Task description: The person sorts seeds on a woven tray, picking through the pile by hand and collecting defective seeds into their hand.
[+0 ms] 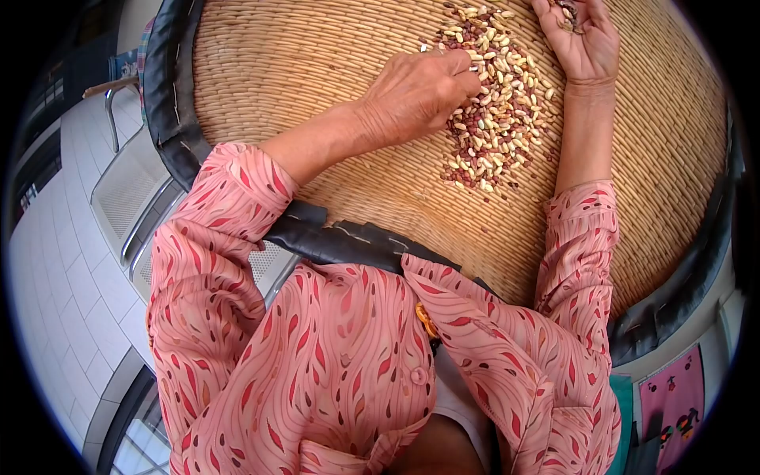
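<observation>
My left hand (423,93) reaches over the left edge of a pile of beans (503,103), back up, fingers bent together and pointing into the pile. What its fingertips hold, if anything, is hidden. The pile mixes pale yellowish beans with dark red ones on a round woven tray (317,47). To the right of the pile, my right hand (584,43) is turned palm up and cupped around some dark beans (567,14); its fingertips are cut off by the top edge of the view.
A black wrapped rim (352,241) edges the tray close to my chest. Metal perforated seats (131,190) stand at the left above a tiled floor (67,293). At the lower right is a pink patterned cloth (673,404).
</observation>
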`<state>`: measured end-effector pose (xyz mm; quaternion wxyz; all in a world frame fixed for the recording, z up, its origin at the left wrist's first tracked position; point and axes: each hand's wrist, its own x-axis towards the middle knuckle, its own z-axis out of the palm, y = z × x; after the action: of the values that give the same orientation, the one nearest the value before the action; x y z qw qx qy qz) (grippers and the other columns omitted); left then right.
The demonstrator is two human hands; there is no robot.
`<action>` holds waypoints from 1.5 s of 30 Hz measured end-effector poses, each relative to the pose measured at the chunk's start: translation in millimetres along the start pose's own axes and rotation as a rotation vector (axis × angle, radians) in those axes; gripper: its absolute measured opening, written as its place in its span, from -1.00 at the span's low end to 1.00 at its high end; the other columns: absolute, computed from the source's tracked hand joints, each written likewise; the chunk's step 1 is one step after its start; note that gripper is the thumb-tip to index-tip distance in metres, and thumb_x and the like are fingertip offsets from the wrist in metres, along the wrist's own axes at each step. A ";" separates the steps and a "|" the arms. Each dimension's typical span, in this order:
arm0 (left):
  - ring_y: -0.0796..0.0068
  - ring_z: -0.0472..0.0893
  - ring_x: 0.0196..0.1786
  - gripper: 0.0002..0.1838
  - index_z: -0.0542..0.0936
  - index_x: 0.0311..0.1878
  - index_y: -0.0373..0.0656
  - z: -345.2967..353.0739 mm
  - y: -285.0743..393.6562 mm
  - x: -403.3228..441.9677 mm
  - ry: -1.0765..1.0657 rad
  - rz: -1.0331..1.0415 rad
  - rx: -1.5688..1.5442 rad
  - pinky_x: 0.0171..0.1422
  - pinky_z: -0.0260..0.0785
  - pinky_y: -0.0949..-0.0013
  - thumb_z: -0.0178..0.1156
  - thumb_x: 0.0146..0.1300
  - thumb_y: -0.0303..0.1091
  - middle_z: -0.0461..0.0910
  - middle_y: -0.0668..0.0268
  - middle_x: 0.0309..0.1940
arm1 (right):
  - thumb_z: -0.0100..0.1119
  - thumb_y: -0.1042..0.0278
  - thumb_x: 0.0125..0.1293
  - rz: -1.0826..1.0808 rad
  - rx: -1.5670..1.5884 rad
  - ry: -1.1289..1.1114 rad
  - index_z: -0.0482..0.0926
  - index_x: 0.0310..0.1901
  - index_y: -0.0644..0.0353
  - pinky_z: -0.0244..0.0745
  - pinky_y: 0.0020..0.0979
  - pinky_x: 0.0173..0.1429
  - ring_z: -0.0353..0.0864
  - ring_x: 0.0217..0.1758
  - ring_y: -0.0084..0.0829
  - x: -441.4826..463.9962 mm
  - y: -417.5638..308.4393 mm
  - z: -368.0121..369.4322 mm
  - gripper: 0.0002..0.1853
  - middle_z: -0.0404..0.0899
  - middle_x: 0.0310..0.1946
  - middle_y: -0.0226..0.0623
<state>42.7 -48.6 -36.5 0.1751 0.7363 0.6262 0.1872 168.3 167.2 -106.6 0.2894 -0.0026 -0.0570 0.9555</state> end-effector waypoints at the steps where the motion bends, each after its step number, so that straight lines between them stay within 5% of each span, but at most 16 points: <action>1: 0.23 0.55 -0.40 -0.94 0.56 -0.30 -0.13 0.4 -0.9 0.1 0.004 0.001 0.004 -0.39 0.40 0.20 0.24 0.20 -0.42 0.45 0.29 -0.41 | -0.07 0.23 0.54 0.000 -0.003 0.001 0.39 0.19 0.58 0.31 -0.06 0.50 0.44 0.34 -0.01 0.2 -0.1 -0.5 -0.53 0.44 0.21 0.25; 12: 0.17 0.62 -0.30 -0.90 0.49 -0.34 -0.19 -3.1 0.1 0.9 -0.017 0.010 0.073 -0.31 0.50 0.14 0.21 0.10 -0.55 0.51 0.21 -0.37 | -0.09 0.21 0.55 -0.012 0.005 0.037 0.37 0.21 0.57 0.34 -0.06 0.49 0.42 0.35 -0.02 0.0 1.4 2.2 -0.52 0.43 0.23 0.23; 16: 0.28 0.63 -0.29 -0.91 0.55 -0.28 -0.20 -19.9 -4.0 30.1 0.157 -0.095 -0.118 -0.31 0.46 0.29 0.27 0.18 -0.53 0.57 0.24 -0.41 | -0.09 0.20 0.55 -0.019 -0.031 0.046 0.37 0.21 0.56 0.35 -0.06 0.48 0.44 0.34 -0.03 -0.3 1.3 0.2 -0.51 0.45 0.21 0.20; 19: 0.06 0.63 -0.33 -0.90 0.54 -0.25 -0.31 -36.0 -2.4 79.1 0.295 -0.125 -0.262 -0.23 0.45 0.17 0.10 0.16 -0.59 0.56 0.01 -0.47 | -0.08 0.19 0.55 0.015 -0.014 0.039 0.37 0.20 0.55 0.36 -0.06 0.47 0.44 0.33 -0.03 -0.3 1.4 -1.6 -0.51 0.46 0.20 0.19; 25: 0.18 0.62 -0.35 -0.85 0.54 -0.14 -0.30 -22.6 -27.0 110.3 0.777 0.162 -0.260 -0.27 0.44 0.20 0.09 0.22 -0.58 0.54 0.02 -0.46 | -0.05 0.21 0.53 0.020 -0.035 0.053 0.38 0.19 0.55 0.37 -0.06 0.46 0.48 0.31 -0.05 0.8 2.6 1.2 -0.52 0.49 0.17 0.17; 26: 0.28 0.61 -0.37 -0.90 0.56 -0.20 -0.31 -48.0 -9.9 97.2 0.516 -0.023 -0.305 -0.29 0.42 0.26 0.10 0.24 -0.58 0.55 0.03 -0.44 | -0.05 0.22 0.53 0.017 -0.053 0.070 0.39 0.19 0.56 0.37 -0.06 0.47 0.48 0.31 -0.05 -0.5 1.5 1.7 -0.53 0.49 0.17 0.17; 29: 0.30 0.63 -0.29 -0.89 0.57 -0.25 -0.19 -40.8 -12.7 53.6 0.258 0.073 -0.185 -0.27 0.47 0.29 0.30 0.16 -0.51 0.55 0.25 -0.41 | -0.05 0.25 0.53 0.006 -0.010 0.050 0.41 0.17 0.57 0.36 -0.07 0.47 0.47 0.31 -0.05 0.2 1.3 2.6 -0.55 0.48 0.18 0.19; 35: 0.22 0.61 -0.26 -0.77 0.58 -0.15 -0.11 -16.0 2.9 -9.5 -0.227 0.018 -0.074 -0.26 0.48 0.22 0.35 0.11 -0.43 0.51 0.28 -0.32 | -0.06 0.25 0.54 0.012 -0.017 0.034 0.41 0.16 0.58 0.37 -0.07 0.47 0.48 0.31 -0.04 0.8 0.8 0.1 -0.55 0.46 0.21 0.20; 45: 0.27 0.59 -0.29 -0.83 0.58 -0.23 -0.13 2.7 0.1 -10.9 -0.180 0.003 -0.020 -0.33 0.47 0.23 0.34 0.11 -0.42 0.48 0.31 -0.35 | -0.05 0.25 0.53 0.002 -0.016 0.047 0.41 0.17 0.58 0.38 -0.06 0.46 0.47 0.32 -0.03 0.8 0.4 0.7 -0.54 0.45 0.22 0.21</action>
<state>42.5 -59.5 -39.4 0.2376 0.7494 0.6048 0.1268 167.4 167.3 -105.9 0.2895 -0.0276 -0.0576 0.9550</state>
